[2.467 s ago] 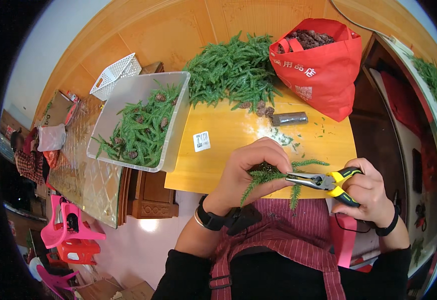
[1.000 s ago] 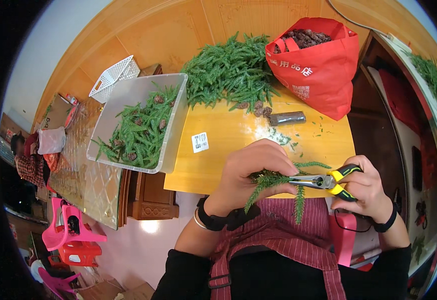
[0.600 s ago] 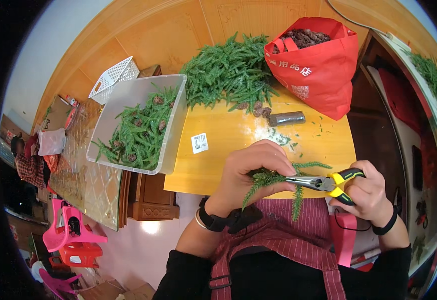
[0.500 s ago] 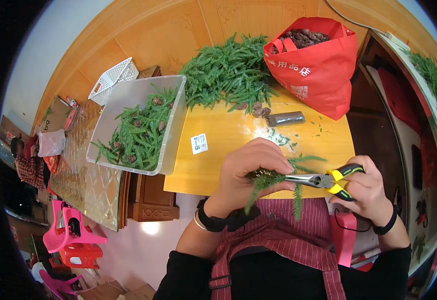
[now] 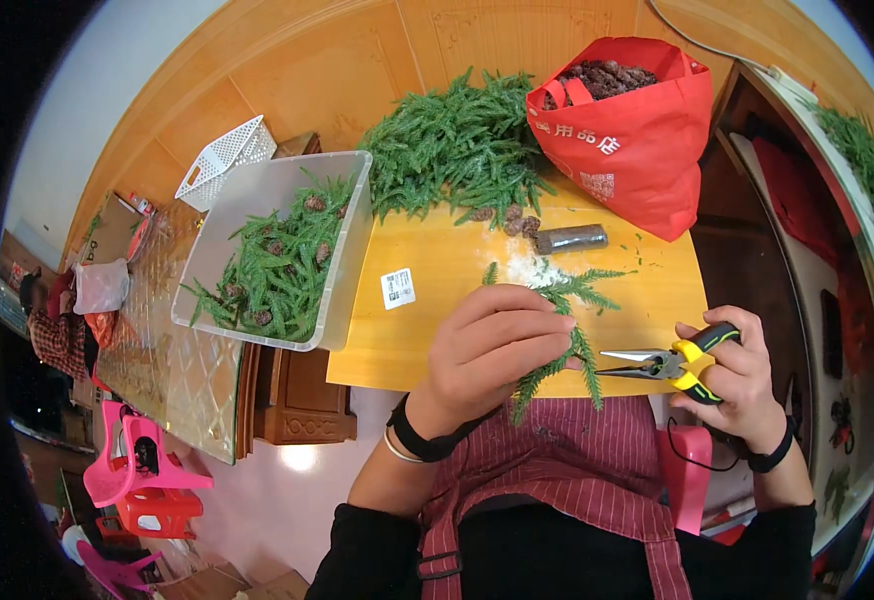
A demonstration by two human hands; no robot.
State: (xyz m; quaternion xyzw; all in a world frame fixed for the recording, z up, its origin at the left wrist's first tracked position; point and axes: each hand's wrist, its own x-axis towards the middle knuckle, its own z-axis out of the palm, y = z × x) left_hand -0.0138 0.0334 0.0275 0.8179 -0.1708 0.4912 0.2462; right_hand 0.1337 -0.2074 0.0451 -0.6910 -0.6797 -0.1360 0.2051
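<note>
A green artificial pine sprig (image 5: 579, 340) is pinched in my left hand (image 5: 497, 345), above the front edge of the yellow table (image 5: 407, 345). Its needled stems fan out to the right and downward past my fingers. My right hand (image 5: 742, 375) grips yellow-and-black long-nose pliers (image 5: 669, 364). Their jaws stand apart, tips pointing left, close to the sprig's lower stem. Whether they touch it I cannot tell. On the table beyond lie a few brown pine cones (image 5: 517, 220) and a dark wrapped roll (image 5: 571, 238), with white powder and green clippings nearby.
A clear plastic bin (image 5: 345, 300) at left holds sprigs with pine cones. Behind stands a heap of green sprigs (image 5: 457, 140) beside a red bag (image 5: 637, 150) of pine cones. A white label (image 5: 397, 288) lies on the table. A person (image 5: 57, 325) is at far left.
The pliers have come off the sprig and opened, shifting slightly right. My left hand has turned the sprig, so its stems now spread up and to the right.
</note>
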